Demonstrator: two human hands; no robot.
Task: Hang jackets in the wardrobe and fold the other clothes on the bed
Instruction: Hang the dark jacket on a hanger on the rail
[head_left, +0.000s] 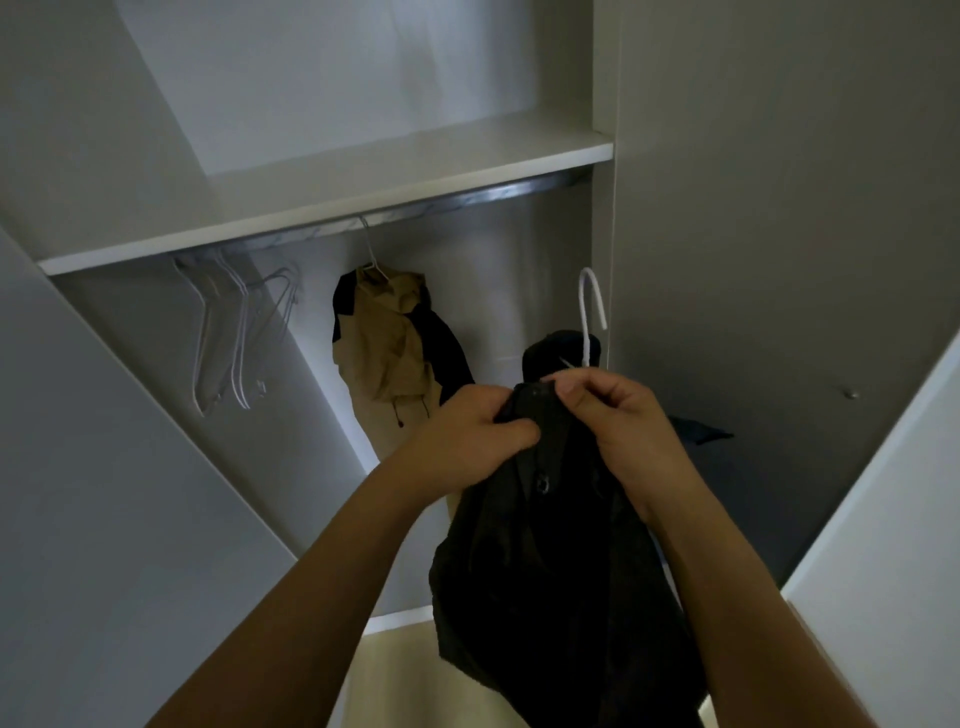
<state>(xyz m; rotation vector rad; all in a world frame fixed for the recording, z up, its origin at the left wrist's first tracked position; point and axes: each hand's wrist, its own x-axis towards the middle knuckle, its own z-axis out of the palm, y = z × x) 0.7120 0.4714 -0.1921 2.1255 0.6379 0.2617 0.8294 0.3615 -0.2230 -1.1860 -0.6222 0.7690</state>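
Black jacket (550, 561) hangs pinched at its collar between left hand (467, 441) and right hand (623, 421) fingers (571, 387)

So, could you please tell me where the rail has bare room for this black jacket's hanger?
Bare rail runs between the tan jacket and the wardrobe's right wall. Left of it, empty hangers crowd the rail.

Dim, greyish indoor light. The brightest patches lie on the wardrobe back panel (322, 67) above the shelf (332, 202) and low behind the tan jacket (387, 348). The black jacket (545, 571) is nearly featureless shadow. Wide-angle distortion tilts the wardrobe's straight edges; the whole picture is slightly soft.
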